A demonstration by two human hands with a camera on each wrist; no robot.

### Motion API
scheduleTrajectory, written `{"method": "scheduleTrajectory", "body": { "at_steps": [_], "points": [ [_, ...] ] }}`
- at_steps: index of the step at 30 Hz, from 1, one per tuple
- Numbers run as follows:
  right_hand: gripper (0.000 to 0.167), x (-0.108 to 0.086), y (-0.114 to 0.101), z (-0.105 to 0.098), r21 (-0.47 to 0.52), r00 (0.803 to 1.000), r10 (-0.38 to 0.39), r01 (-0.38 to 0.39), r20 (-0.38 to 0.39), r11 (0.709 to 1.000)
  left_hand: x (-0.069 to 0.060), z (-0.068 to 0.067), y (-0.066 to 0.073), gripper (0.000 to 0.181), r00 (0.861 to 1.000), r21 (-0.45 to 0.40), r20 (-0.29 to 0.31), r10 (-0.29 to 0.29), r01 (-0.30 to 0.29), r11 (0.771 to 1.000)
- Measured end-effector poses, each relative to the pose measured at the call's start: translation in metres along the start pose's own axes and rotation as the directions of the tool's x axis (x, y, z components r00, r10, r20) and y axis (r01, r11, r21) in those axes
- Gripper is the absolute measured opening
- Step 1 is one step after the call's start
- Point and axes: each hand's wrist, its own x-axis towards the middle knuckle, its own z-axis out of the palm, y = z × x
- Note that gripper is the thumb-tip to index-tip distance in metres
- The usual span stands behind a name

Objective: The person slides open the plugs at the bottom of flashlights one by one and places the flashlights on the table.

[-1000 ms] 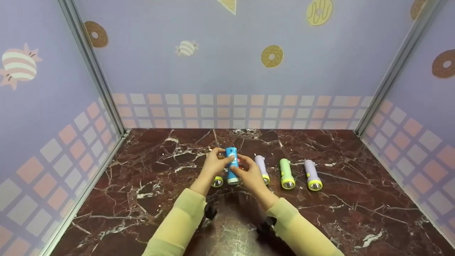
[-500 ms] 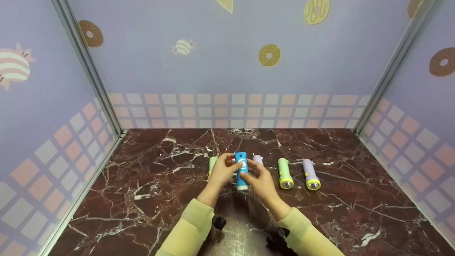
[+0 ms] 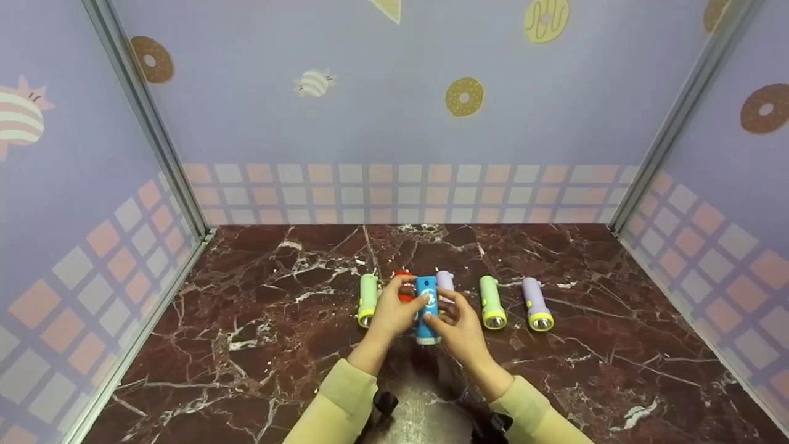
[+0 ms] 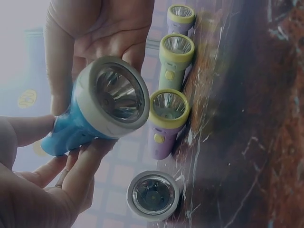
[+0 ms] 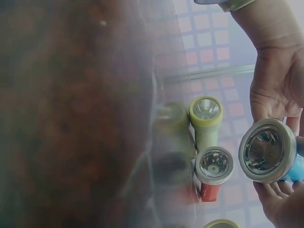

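Observation:
A blue flashlight [image 3: 426,327] with a pale head is held up off the table between both hands, its lens end toward the person. My left hand [image 3: 391,311] grips it from the left, thumb across the front face. From the right, my right hand [image 3: 463,330] pinches the body lower down. Seen from the left wrist, the flashlight's clear lens [image 4: 121,95] looks unlit. Behind the hands lies a red flashlight [image 3: 402,275], mostly hidden in the head view; its grey-rimmed head [image 5: 213,165] shows from the right wrist.
Other flashlights lie in a row on the dark marbled table [image 3: 277,370]: a green one [image 3: 368,295] at left, a partly covered purple one [image 3: 444,280], a second green one [image 3: 491,297] and a second purple one [image 3: 535,299] at right. Patterned walls [image 3: 370,123] enclose the table.
Both hands have moved right and nearer to the person, carrying the blue flashlight. The left green flashlight and part of the red one have come into fuller view behind them.

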Motion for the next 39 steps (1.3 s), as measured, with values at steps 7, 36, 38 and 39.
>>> {"method": "scheduleTrajectory", "body": {
  "at_steps": [7, 36, 38, 39],
  "points": [
    [0.057, -0.003, 0.0039, -0.0017, 0.005, 1.0, -0.009, 0.009, 0.003, 1.0, -0.0047, 0.0014, -0.0017, 0.045, 1.0, -0.006, 0.02, -0.003, 0.003, 1.0],
    [0.057, -0.0063, 0.0099, -0.0044, 0.019, 0.999, -0.046, 0.046, -0.009, 0.999, -0.0073, 0.0036, 0.0007, 0.049, 1.0, 0.088, -0.002, 0.003, -0.003, 0.996],
    [0.057, -0.0061, 0.0105, -0.0047, 0.016, 0.999, -0.051, 0.051, -0.008, 0.999, -0.0073, 0.0032, 0.0012, 0.051, 1.0, 0.099, 0.0, 0.008, -0.008, 0.995],
    [0.057, -0.0061, 0.0106, -0.0048, 0.015, 0.999, -0.053, 0.053, -0.007, 0.998, -0.0075, 0.0029, 0.0016, 0.052, 1.0, 0.098, 0.004, 0.01, -0.011, 0.995]
  ]
}}
